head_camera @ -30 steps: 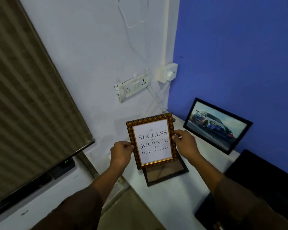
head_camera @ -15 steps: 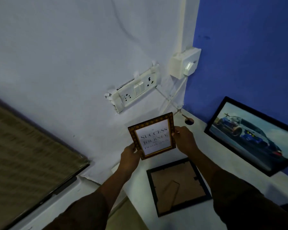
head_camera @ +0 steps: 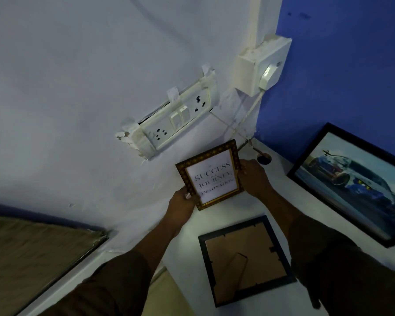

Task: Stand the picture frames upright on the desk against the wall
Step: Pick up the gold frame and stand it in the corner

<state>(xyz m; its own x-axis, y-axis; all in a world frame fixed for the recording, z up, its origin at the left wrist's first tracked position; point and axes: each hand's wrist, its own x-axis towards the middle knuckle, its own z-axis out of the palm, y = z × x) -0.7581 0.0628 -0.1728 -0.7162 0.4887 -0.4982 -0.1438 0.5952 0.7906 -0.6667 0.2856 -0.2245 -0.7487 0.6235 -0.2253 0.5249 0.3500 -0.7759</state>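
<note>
Biggest risk here imo is the gold frame (head_camera: pixel 211 175) sliding out flat once it's let go. If its bottom edge sits too far out from the white wall (head_camera: pixel 78 87), or the lean is too steep, the white desk (head_camera: pixel 281 185) looks smooth enough for it to skid and land face down. I can't tell if the bottom edge is actually touching the desk yet, and I can't see any back stand on it from this angle.

Second thing: the socket strip (head_camera: pixel 169 117) is on the wall right above the gold frame, and thin cables (head_camera: pixel 242 124) drop toward the desk just to the frame's upper right. Pushing the frame further back could snag those or nudge the small dark thing (head_camera: pixel 263 158) beside its right edge (can't make out what that is).

Grip-wise, the left hand (head_camera: pixel 183 201) is pinching the gold frame's lower left corner, and the right hand (head_camera: pixel 252 176) is closed on its right edge, so the frame sits between both hands, text facing the camera, tilted a bit.

Nearer the camera than the gold frame, a black frame (head_camera: pixel 244 258) lies face down and still needs standing. Off to the gold frame's right, the car picture (head_camera: pixel 356 181) already leans on the blue wall (head_camera: pixel 351 65).
</note>
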